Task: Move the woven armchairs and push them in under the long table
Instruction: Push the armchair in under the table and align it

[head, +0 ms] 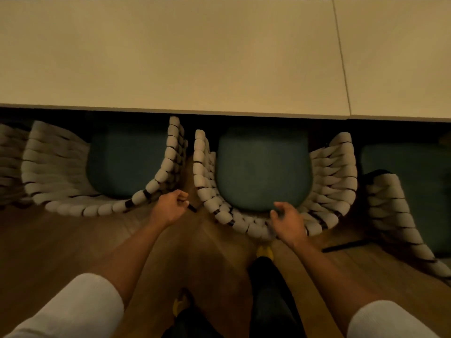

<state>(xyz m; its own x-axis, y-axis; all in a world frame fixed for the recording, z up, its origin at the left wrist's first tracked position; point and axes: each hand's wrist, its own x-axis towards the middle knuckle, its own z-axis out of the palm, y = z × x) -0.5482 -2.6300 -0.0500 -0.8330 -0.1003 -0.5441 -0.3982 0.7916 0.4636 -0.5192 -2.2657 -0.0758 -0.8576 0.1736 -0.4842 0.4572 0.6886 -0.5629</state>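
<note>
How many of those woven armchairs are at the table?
4: the far-left armchair, only a sliver; the left armchair; the middle armchair; the right armchair, angled. More may be out of frame.

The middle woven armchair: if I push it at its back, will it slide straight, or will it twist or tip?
The middle woven armchair probably slides easily: the wooden floor looks smooth. Its rope-woven back may give slightly under pressure. Pushed off centre, it might twist against the left armchair, which stands very close.
</note>
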